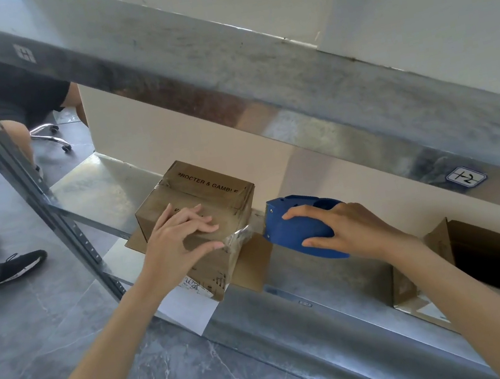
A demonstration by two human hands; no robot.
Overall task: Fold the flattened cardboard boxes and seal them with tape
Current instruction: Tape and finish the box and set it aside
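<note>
A small folded cardboard box (pixel 210 192) printed "PROCTER & GAMBLE" stands on the metal shelf (pixel 106 191). My left hand (pixel 181 237) lies flat on the box's top with straight fingers, pressing near the right edge. My right hand (pixel 342 227) grips a blue tape dispenser (pixel 296 224) just right of the box. A strip of clear tape (pixel 237 235) stretches from the dispenser's blade end to the box's top edge by my left fingertips. A flat piece of cardboard (pixel 253 266) lies under the box.
An upper shelf beam (pixel 259 84) crosses above the work spot. An open brown box (pixel 495 256) sits on the shelf at the right. White paper (pixel 189 312) pokes out under the small box. A seated person's legs and shoes (pixel 10 264) and a chair base (pixel 49 138) are at the left.
</note>
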